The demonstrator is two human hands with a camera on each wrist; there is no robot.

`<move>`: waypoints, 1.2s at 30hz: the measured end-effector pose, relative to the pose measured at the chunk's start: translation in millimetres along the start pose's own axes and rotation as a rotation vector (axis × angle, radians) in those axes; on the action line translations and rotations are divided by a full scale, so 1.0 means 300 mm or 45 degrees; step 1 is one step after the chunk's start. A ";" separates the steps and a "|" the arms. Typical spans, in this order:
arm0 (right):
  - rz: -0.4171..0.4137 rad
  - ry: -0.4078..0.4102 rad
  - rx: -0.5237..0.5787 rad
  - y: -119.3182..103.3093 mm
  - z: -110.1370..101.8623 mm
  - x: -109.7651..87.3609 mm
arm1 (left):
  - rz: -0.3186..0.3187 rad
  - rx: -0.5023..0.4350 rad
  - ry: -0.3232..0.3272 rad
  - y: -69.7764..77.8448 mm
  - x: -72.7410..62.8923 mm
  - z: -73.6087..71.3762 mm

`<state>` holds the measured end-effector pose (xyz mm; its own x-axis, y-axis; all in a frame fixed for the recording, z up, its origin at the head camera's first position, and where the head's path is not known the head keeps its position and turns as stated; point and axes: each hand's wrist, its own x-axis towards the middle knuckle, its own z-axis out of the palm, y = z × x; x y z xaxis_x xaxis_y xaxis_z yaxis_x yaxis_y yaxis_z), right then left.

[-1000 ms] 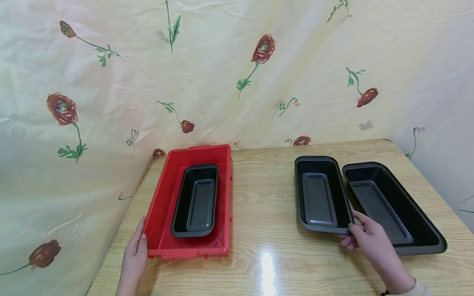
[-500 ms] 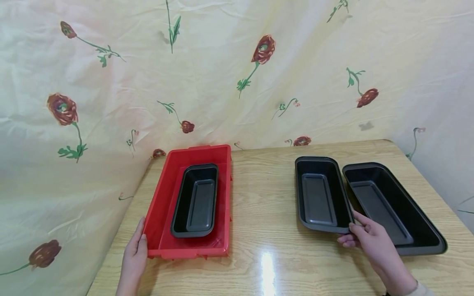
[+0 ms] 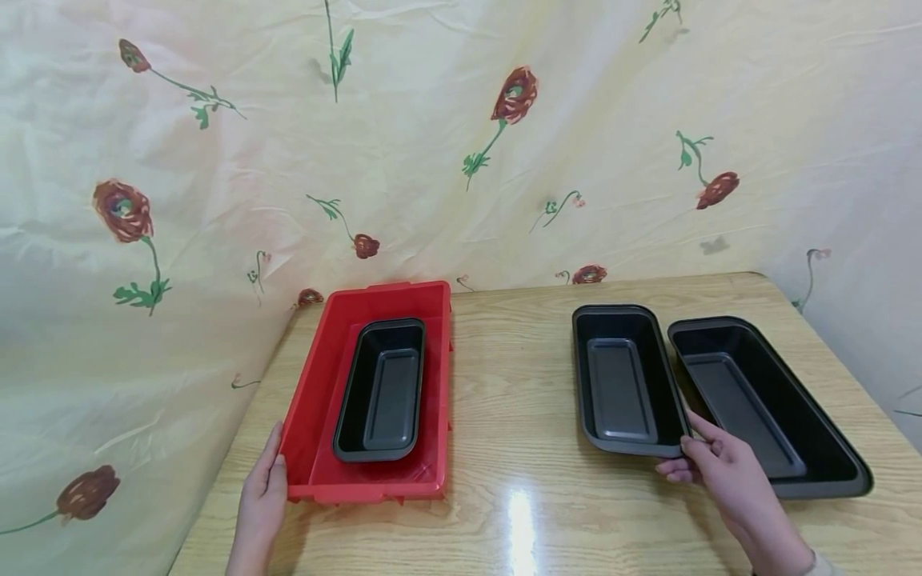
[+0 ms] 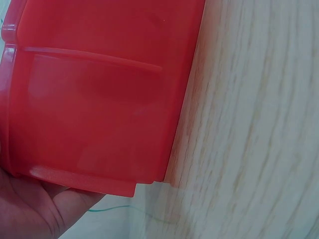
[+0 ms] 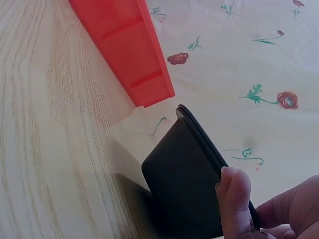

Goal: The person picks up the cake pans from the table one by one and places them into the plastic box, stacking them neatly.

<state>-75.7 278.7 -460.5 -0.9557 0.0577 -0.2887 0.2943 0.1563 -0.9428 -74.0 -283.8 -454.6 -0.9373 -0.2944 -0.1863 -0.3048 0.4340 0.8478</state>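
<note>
My left hand (image 3: 261, 500) grips the near left corner of a red plastic tray (image 3: 302, 432); in the left wrist view its thumb lies along the tray's rim. A black loaf pan (image 3: 392, 400) sits inside the tray. On the right, my right hand (image 3: 727, 476) pinches the near right corner of a second black loaf pan (image 3: 621, 388). The right wrist view shows fingers (image 5: 234, 196) on the outer side of this pan's rim, which has a doubled edge. A larger black loaf pan (image 3: 742, 400) lies just right of it, its near left part hidden behind my right hand.
Everything stands on a light wooden table (image 3: 511, 384). A bare strip of wood separates the tray from the pans on the right. Floral cloth (image 3: 432, 144) hangs behind the table and along both sides.
Both hands keep their holds, and the tray and pans stay practically where they were. The right hand's lower fingers have shifted slightly left under the pan's rim.
</note>
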 end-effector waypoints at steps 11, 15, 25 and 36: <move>-0.036 0.006 -0.013 -0.012 0.010 -0.014 | 0.007 0.008 0.004 0.002 0.000 0.000; -0.047 0.007 -0.016 -0.019 0.013 -0.018 | 0.002 0.004 0.003 0.003 0.000 0.001; -0.068 0.025 -0.065 -0.039 0.017 -0.025 | -0.001 0.002 0.006 0.008 0.000 0.002; -0.072 0.007 -0.062 -0.069 0.023 -0.038 | -0.013 -0.012 -0.007 0.004 -0.001 -0.001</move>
<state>-71.1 267.9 -438.9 -0.9708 0.0530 -0.2342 0.2401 0.2071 -0.9484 -73.9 -283.4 -453.2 -0.9351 -0.2943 -0.1974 -0.3126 0.4231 0.8504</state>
